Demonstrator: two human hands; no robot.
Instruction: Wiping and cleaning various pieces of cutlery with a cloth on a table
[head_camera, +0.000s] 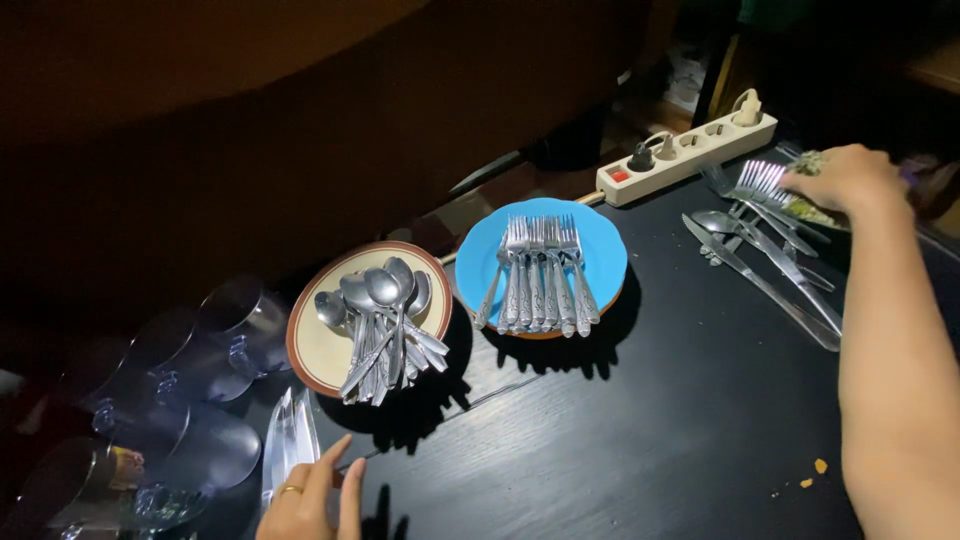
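Observation:
My right hand (845, 178) reaches to the far right of the dark table and grips several forks (762, 180) above a loose pile of cutlery (765, 262). My left hand (310, 497), with a ring on one finger, rests at the near edge, fingers apart, touching a row of knives (287, 442). A blue plate (600, 240) holds a row of forks (538, 275). A cream plate with a brown rim (312, 350) holds a heap of spoons (382, 330).
A white power strip (688, 152) with plugs lies at the back beside the cutlery pile. Clear glasses (190, 400) lie on their sides at the left. Small orange crumbs (812, 472) sit near my right forearm. The surroundings are dark.

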